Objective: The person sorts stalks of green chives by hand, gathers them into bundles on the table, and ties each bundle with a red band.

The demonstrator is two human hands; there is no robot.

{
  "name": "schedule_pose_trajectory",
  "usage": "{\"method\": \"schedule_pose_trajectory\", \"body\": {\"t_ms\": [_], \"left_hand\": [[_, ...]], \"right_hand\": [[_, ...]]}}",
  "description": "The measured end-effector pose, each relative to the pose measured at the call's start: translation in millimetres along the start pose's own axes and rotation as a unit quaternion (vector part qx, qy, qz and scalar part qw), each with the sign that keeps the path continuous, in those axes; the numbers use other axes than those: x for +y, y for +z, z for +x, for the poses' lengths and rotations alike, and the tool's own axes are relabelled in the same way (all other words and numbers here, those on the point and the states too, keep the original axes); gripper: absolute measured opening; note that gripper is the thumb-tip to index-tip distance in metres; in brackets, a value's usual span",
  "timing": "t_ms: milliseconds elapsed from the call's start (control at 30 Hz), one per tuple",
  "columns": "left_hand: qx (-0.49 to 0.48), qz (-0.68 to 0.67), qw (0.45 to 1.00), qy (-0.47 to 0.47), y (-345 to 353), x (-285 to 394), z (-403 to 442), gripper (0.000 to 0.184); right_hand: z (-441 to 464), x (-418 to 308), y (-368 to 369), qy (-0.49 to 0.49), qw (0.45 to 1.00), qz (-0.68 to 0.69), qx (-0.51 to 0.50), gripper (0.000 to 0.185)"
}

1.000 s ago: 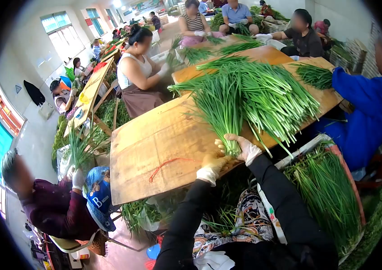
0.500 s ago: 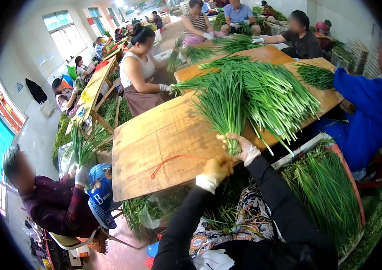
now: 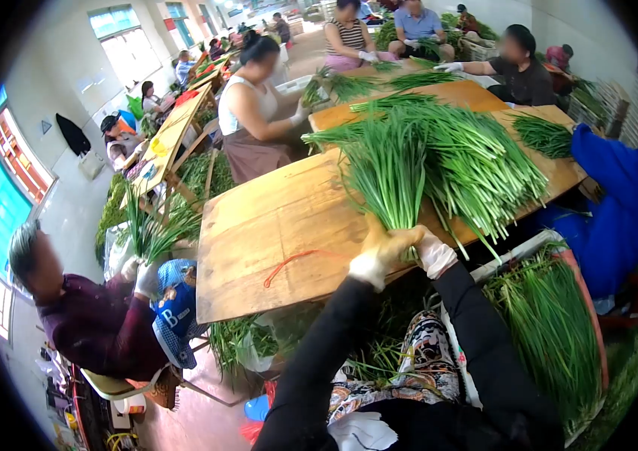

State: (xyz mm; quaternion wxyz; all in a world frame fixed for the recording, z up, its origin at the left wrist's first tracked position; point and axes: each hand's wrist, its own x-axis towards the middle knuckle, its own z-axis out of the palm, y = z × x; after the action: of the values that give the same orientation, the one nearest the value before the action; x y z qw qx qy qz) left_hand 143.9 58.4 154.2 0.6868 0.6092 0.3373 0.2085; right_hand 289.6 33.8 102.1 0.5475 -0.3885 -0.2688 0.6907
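Observation:
A bunch of long green stalks [image 3: 394, 173] lies with its leafy ends on the wooden table [image 3: 274, 233] and its pale ends toward me. My left hand [image 3: 388, 246], in a yellowish glove, is closed round the pale stalk ends from the left. My right hand [image 3: 432, 252], also gloved, is closed round the same ends from the right, its fingers partly hidden behind the left hand. A large heap of stalks [image 3: 477, 165] lies beside the bunch. A red tie [image 3: 289, 261] rests on the table left of my hands.
At the right stands a crate [image 3: 450, 331] filled with green stalks. A co-worker in blue [image 3: 627, 203] sits at the right edge of the table. Another in maroon [image 3: 93, 323] holds stalks at the left. More people sit round the far tables.
My left hand has moved up from below the bunch onto its stalk ends and closed round them. My right hand has stayed on the bunch. The whole view has shifted slightly.

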Motion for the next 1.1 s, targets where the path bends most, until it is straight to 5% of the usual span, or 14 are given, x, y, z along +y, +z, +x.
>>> {"method": "schedule_pose_trajectory", "body": {"t_ms": [133, 167, 200, 267, 300, 400, 600, 733, 800, 867, 933, 1000, 1033, 1100], "left_hand": [[0.237, -0.044, 0.970, 0.021, 12, 25, 30, 0.099], [0.245, -0.048, 0.968, 0.019, 0, 32, 32, 0.099], [0.188, -0.139, 0.970, 0.067, -19, 43, 29, 0.104], [0.120, -0.226, 0.960, 0.117, -48, 71, 3, 0.099], [0.221, -0.138, 0.925, 0.278, -52, 52, 25, 0.092], [0.270, -0.078, 0.923, 0.264, -91, 66, 5, 0.100], [0.291, -0.051, 0.942, 0.162, -107, 35, -44, 0.102], [0.374, 0.237, 0.896, 0.019, -112, -35, -23, 0.096], [0.345, 0.226, 0.911, -0.003, -116, -38, -24, 0.094], [0.392, 0.296, 0.869, 0.059, -123, -53, -20, 0.092], [0.367, 0.268, 0.891, 0.006, -123, -50, -20, 0.096], [0.414, 0.312, 0.846, 0.122, -131, -78, -6, 0.092], [0.428, 0.327, 0.827, 0.159, -133, -84, -3, 0.091], [0.382, 0.268, 0.874, 0.132, -138, -81, -7, 0.094]], "right_hand": [[53, 32, -4, 0.058, 0.986, 0.150, -0.046, 0.039], [13, 0, 47, 0.012, 0.967, -0.243, 0.078, 0.042], [-8, -17, 85, -0.042, 0.781, -0.595, 0.186, 0.047], [-9, -11, 121, -0.134, 0.731, -0.630, 0.223, 0.048], [-3, -11, 127, -0.169, 0.738, -0.619, 0.210, 0.048], [-7, -7, 162, -0.191, 0.747, -0.609, 0.185, 0.049], [24, 76, 159, -0.124, 0.756, -0.636, 0.096, 0.079], [36, 109, 137, 0.023, 0.765, -0.640, 0.071, 0.068], [15, 89, 143, -0.034, 0.733, -0.679, 0.018, 0.051], [-2, 57, 120, -0.056, 0.655, -0.747, -0.097, 0.073], [-17, 19, 110, -0.120, 0.669, -0.731, -0.062, 0.060], [-3, 21, 96, -0.141, 0.712, -0.680, 0.104, 0.046], [30, 32, 57, -0.224, 0.794, -0.562, 0.063, 0.038], [27, 23, 64, -0.243, 0.689, -0.677, 0.091, 0.038]]}}
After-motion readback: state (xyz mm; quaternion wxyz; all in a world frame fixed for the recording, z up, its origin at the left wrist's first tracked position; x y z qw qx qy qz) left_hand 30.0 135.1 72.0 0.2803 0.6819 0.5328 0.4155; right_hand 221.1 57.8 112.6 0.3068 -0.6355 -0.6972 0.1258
